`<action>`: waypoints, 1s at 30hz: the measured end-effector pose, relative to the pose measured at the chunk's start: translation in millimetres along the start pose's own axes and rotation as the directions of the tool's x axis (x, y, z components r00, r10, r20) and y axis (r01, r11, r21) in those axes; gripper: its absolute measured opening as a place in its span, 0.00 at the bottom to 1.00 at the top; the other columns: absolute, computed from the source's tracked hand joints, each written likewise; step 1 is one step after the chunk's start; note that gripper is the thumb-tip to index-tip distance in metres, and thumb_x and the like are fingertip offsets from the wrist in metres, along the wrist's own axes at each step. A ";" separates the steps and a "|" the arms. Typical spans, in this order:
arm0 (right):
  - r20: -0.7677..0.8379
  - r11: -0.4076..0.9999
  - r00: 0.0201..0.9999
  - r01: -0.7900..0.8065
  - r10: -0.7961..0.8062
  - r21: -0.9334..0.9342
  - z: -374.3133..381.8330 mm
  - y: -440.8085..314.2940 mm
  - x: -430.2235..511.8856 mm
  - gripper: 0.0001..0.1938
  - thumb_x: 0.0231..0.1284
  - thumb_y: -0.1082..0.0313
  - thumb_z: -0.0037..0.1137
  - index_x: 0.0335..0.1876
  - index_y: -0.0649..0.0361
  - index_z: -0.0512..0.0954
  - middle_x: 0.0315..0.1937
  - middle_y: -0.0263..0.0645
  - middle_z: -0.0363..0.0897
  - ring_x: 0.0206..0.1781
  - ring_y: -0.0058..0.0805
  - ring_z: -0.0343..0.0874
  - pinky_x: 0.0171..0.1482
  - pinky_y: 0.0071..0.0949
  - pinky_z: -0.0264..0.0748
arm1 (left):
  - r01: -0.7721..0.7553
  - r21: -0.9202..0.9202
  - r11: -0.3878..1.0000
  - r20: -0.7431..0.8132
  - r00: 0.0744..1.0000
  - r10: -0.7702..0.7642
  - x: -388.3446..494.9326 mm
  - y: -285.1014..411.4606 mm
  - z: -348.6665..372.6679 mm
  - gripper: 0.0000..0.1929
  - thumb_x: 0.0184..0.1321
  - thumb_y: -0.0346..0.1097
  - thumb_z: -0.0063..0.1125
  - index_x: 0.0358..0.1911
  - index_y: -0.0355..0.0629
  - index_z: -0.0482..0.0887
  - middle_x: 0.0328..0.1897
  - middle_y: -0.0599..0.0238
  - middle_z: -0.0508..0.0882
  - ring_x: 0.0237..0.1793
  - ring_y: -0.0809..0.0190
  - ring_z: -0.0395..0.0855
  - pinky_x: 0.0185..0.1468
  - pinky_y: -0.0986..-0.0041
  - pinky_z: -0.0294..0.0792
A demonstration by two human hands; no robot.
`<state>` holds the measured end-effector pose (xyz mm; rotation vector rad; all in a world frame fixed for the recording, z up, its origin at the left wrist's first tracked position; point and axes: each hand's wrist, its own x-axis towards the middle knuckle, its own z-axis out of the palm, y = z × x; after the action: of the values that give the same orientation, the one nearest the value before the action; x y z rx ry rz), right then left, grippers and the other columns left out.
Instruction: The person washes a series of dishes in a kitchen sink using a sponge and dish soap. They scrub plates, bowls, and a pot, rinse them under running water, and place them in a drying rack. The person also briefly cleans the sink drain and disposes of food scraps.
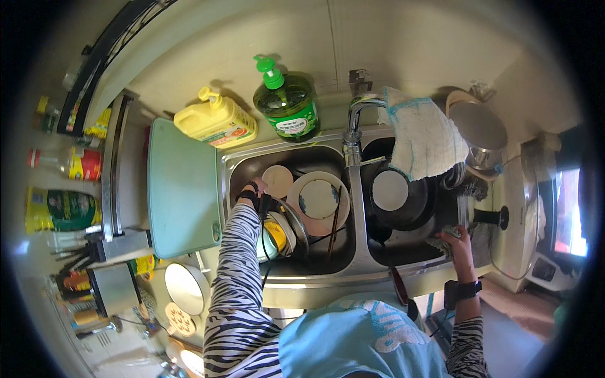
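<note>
My left hand is over the left sink basin, beside a small round pale dish. Its fingers are mostly hidden, so its grip is unclear. Below the wrist lie stacked bowls and a metal lid or pan rim. To their right a patterned plate rests on larger plates, with chopsticks across them. At the right basin's front right, my right hand grips a crumpled grey-green cloth. A white bowl sits in a dark frying pan there.
A chrome faucet stands between the basins, with a white towel draped over its spout. Behind the sink are a green pump bottle and a yellow pump jug. A green cutting board leans at left.
</note>
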<state>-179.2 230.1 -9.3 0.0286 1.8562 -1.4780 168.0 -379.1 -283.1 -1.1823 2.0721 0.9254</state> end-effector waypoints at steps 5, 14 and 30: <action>-0.056 0.998 0.998 -0.007 0.010 0.069 1.1 5.3 -9.2 0.12 0.52 0.79 0.60 0.40 0.65 0.70 0.33 0.42 0.82 0.38 0.28 0.83 0.43 0.22 0.77 | -0.059 0.146 0.988 0.019 0.998 0.057 -28.8 24.0 -13.2 0.16 0.51 0.39 0.57 0.41 0.37 0.84 0.42 0.45 0.84 0.43 0.46 0.83 0.44 0.59 0.75; 0.002 0.997 1.000 0.025 -0.025 0.077 7.9 21.9 -6.8 0.13 0.54 0.76 0.61 0.41 0.63 0.69 0.33 0.43 0.82 0.38 0.29 0.83 0.41 0.22 0.78 | -0.083 0.320 0.944 -0.416 0.883 0.219 -124.7 103.7 -30.2 0.25 0.59 0.29 0.47 0.62 0.39 0.62 0.48 0.40 0.80 0.46 0.38 0.80 0.46 0.54 0.75; 0.056 0.987 0.998 0.014 -0.024 0.158 6.4 33.3 -9.1 0.12 0.54 0.74 0.62 0.39 0.62 0.70 0.33 0.40 0.82 0.37 0.24 0.80 0.43 0.21 0.74 | -0.304 -0.650 0.696 -0.224 0.952 0.207 -309.4 245.8 -62.2 0.24 0.58 0.23 0.39 0.61 0.40 0.59 0.59 0.49 0.72 0.49 0.45 0.81 0.37 0.59 0.84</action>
<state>-154.3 239.6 -32.2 0.0439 1.6947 -1.6196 78.8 -187.0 56.2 -1.3364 2.0920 1.9164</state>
